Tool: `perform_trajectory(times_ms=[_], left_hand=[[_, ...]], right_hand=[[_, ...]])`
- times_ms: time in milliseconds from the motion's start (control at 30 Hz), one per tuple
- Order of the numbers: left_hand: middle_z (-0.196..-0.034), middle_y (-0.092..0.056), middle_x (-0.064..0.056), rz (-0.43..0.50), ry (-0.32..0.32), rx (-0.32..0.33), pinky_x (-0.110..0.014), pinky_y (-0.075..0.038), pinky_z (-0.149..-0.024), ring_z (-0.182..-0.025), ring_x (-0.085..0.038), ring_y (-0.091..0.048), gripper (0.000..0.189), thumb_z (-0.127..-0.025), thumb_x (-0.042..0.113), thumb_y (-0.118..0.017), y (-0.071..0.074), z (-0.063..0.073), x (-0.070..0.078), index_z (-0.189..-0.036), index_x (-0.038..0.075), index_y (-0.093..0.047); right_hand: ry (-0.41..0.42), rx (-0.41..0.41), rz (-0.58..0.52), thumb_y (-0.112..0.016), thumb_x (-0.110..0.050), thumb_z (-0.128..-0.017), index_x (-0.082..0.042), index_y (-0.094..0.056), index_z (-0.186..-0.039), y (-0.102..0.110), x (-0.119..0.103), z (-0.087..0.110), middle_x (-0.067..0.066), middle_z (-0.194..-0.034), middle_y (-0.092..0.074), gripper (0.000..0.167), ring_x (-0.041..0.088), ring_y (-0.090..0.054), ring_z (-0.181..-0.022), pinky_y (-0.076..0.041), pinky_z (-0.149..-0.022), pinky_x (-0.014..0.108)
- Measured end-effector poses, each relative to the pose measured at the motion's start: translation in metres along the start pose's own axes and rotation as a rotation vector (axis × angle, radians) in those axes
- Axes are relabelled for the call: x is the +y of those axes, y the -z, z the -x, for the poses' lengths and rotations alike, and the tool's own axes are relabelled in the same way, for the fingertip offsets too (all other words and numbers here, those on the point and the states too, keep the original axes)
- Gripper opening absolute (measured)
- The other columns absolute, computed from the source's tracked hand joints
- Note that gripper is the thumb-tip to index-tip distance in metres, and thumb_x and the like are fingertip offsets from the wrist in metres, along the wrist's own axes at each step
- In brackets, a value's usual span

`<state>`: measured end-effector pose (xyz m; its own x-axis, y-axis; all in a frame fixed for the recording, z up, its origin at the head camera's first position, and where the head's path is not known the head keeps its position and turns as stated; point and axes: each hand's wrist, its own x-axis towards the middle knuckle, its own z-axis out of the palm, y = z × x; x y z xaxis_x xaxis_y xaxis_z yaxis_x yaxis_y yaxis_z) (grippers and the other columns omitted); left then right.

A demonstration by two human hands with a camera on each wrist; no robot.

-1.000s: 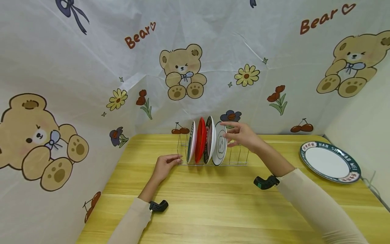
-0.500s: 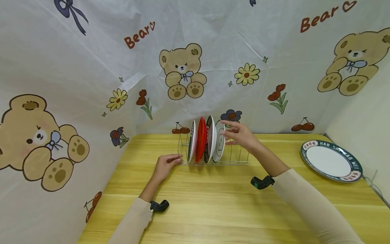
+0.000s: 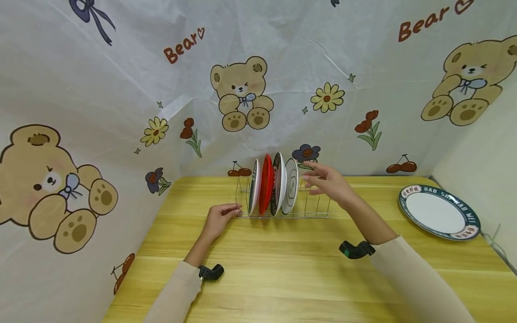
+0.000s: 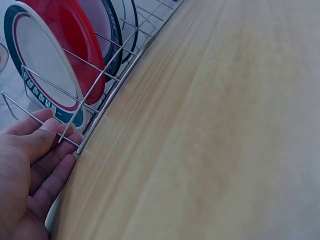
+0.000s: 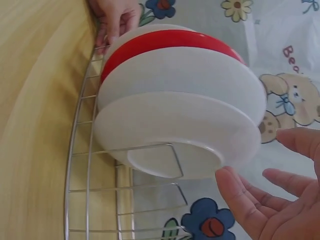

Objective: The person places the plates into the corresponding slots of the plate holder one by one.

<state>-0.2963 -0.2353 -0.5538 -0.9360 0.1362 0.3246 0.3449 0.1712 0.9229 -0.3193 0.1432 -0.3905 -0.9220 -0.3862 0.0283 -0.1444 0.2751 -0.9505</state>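
A wire dish rack (image 3: 317,217) stands at the back of the table, with several plates upright in its left and middle slots. From the left come a green-rimmed white plate (image 4: 42,55), a red plate (image 3: 265,186), a dark-rimmed plate (image 3: 277,184) and a white plate with ring markings (image 3: 290,188). My left hand (image 3: 219,220) pinches the wire at the rack's left end between thumb and fingers. Just right of the ring-marked plate is my right hand (image 3: 329,181), fingers spread, holding nothing. In the right wrist view its fingertips stand apart from that plate's white underside (image 5: 175,120).
A large green-rimmed plate (image 3: 436,213) lies flat at the table's right side. Behind the rack hangs a bear-print cloth (image 3: 242,148). A cable (image 3: 492,242) runs along the table's right edge.
My right hand first moved left with the ring-marked plate, which now stands more upright, then let go and drew back right. The left hand has stayed on the rack.
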Motion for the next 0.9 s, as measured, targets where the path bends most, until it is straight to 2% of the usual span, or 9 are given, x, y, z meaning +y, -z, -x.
perform_trajectory(times_ms=[233, 300, 467, 567, 633, 833, 900], left_hand=[[-0.11, -0.074, -0.02, 0.003, -0.004, 0.001, -0.028, -0.061, -0.081, -0.092, -0.025, -0.076, 0.021, -0.094, 0.004, -0.071, 0.0, 0.001, 0.001, -0.114, -0.003, -0.076], [-0.109, -0.074, -0.021, 0.008, -0.002, 0.001, -0.028, -0.061, -0.081, -0.092, -0.025, -0.076, 0.021, -0.095, 0.003, -0.071, 0.0, 0.001, 0.001, -0.114, -0.002, -0.076], [-0.11, -0.074, -0.021, 0.005, 0.0, -0.008, -0.028, -0.061, -0.082, -0.094, -0.029, -0.075, 0.022, -0.095, 0.005, -0.071, -0.001, 0.001, 0.001, -0.114, -0.003, -0.076], [-0.112, -0.074, -0.02, 0.004, 0.011, -0.014, -0.028, -0.061, -0.083, -0.097, -0.033, -0.074, 0.023, -0.095, 0.007, -0.071, -0.001, 0.001, 0.0, -0.115, -0.003, -0.076], [-0.112, -0.073, -0.021, 0.008, 0.02, -0.009, -0.028, -0.061, -0.083, -0.098, -0.036, -0.073, 0.023, -0.094, 0.007, -0.072, -0.001, 0.001, 0.001, -0.115, -0.002, -0.076], [-0.114, -0.072, -0.025, 0.016, 0.034, 0.003, -0.03, -0.061, -0.082, -0.098, -0.041, -0.072, 0.023, -0.094, 0.004, -0.071, 0.0, 0.0, 0.004, -0.115, -0.005, -0.074], [-0.114, -0.072, -0.024, 0.019, 0.043, -0.002, -0.03, -0.061, -0.083, -0.099, -0.04, -0.072, 0.023, -0.094, 0.004, -0.071, 0.0, 0.0, 0.003, -0.116, -0.005, -0.074]], right_hand=[[0.031, 0.071, 0.007, -0.061, -0.032, -0.104, -0.012, -0.037, -0.158, 0.022, -0.005, 0.027, 0.021, -0.14, -0.058, 0.062, 0.029, -0.066, -0.109, -0.061, -0.088, 0.044], [0.05, 0.099, 0.0, -0.059, -0.032, -0.105, -0.012, -0.037, -0.158, 0.03, -0.003, 0.034, 0.015, -0.137, -0.061, 0.061, 0.022, -0.068, -0.106, -0.062, -0.086, 0.04], [0.076, 0.171, -0.017, -0.056, -0.031, -0.106, -0.01, -0.035, -0.159, 0.049, 0.001, 0.056, -0.012, -0.122, -0.064, 0.06, 0.01, -0.069, -0.1, -0.062, -0.082, 0.031], [0.064, 0.211, 0.021, -0.055, -0.032, -0.107, -0.012, -0.033, -0.16, 0.058, 0.004, 0.069, -0.018, -0.119, -0.062, 0.061, 0.007, -0.068, -0.1, -0.062, -0.081, 0.027], [0.053, 0.246, 0.071, -0.055, -0.034, -0.106, -0.012, -0.034, -0.16, 0.064, 0.005, 0.076, -0.017, -0.12, -0.062, 0.061, 0.005, -0.067, -0.1, -0.061, -0.08, 0.024], [0.018, 0.341, 0.254, -0.055, -0.043, -0.105, -0.013, -0.041, -0.157, 0.087, 0.017, 0.091, 0.009, -0.135, -0.058, 0.062, -0.007, -0.061, -0.098, -0.058, -0.077, 0.015], [0.001, 0.356, 0.284, -0.055, -0.044, -0.105, -0.012, -0.042, -0.156, 0.096, 0.023, 0.095, 0.012, -0.137, -0.055, 0.062, -0.009, -0.058, -0.099, -0.057, -0.077, 0.013]])
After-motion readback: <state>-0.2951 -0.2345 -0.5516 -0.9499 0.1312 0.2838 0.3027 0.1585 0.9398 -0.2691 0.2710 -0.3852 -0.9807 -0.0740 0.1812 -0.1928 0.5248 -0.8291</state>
